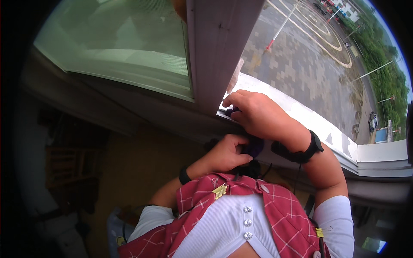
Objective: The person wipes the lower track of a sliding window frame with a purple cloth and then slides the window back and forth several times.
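My right hand (260,112) reaches over the white window sill (297,105), its fingers curled at the foot of the upright window frame (219,47). A bit of dark purple cloth shows beneath those fingers, pressed at the sill's corner. Closer to my body, my left hand (228,153) is closed with thumb and fingers pinching a dark purple cloth (256,147), which hangs below the sill. Whether both pieces belong to one cloth is hidden by my right hand. Black bands circle both wrists.
To the left of the frame is a greenish glass pane (129,64). Beyond the open window lie a paved yard (297,51) and trees. A pale pinkish thing (235,76) is beside the frame. Below left, a wooden piece of furniture (71,165) stands in shadow.
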The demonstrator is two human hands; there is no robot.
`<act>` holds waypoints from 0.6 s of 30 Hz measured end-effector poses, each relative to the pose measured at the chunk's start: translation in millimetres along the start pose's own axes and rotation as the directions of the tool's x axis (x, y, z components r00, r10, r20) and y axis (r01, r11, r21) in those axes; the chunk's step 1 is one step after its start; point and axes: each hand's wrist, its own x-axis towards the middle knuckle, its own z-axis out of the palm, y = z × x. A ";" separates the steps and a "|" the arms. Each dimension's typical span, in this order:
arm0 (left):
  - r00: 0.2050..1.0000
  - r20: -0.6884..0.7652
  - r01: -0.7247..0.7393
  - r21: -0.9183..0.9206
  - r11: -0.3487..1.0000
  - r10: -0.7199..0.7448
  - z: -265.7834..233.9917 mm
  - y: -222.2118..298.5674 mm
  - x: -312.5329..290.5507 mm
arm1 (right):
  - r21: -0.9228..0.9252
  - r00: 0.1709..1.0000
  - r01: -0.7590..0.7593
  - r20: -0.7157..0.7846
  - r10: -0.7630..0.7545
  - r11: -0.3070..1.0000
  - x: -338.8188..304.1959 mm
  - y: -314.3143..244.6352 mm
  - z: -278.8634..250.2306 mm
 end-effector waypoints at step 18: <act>0.985 0.012 -0.167 -0.110 0.980 0.169 -2.8 -9.1 5.2 | -0.415 0.988 0.110 0.143 -0.054 0.903 2.5 -13.6 -9.6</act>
